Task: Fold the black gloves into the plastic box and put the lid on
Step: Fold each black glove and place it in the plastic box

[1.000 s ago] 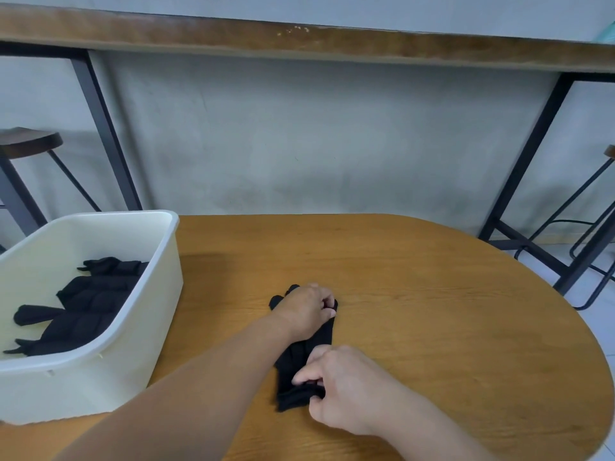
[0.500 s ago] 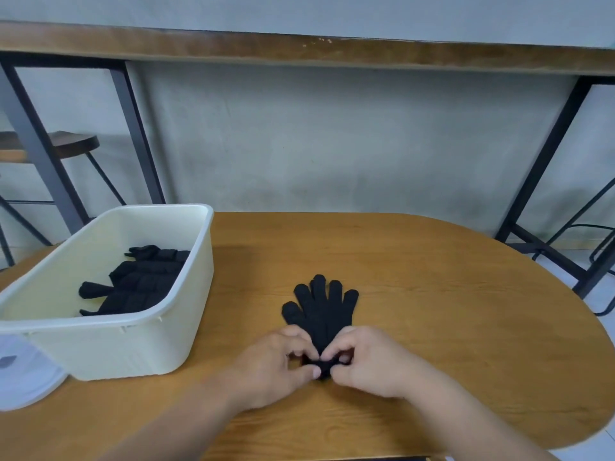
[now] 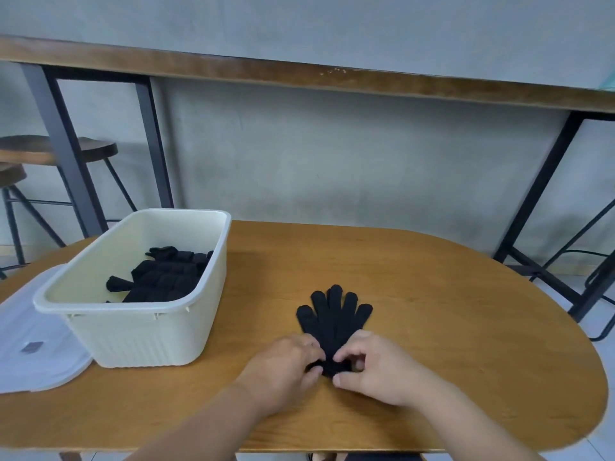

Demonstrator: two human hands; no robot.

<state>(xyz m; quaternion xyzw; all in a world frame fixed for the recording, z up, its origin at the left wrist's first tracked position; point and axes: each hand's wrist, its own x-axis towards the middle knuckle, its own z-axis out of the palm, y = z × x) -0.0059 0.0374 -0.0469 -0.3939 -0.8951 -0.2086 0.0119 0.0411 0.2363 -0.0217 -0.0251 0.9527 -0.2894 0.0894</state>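
Glove (image 3: 334, 316) cuff pinched by left hand (image 3: 285, 367), right hand (image 3: 372, 366).

My left hand (image 3: 283, 367) and right hand (image 3: 372, 367) cover the cuff of the black glove (image 3: 334, 317). The plastic box (image 3: 133, 331) hides part of the lid (image 3: 36, 357), whose left side runs off frame.

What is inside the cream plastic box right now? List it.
Folded black gloves lie on the floor of the plastic box, toward its right wall. The near wall hides their lower edge, so their number is unclear.
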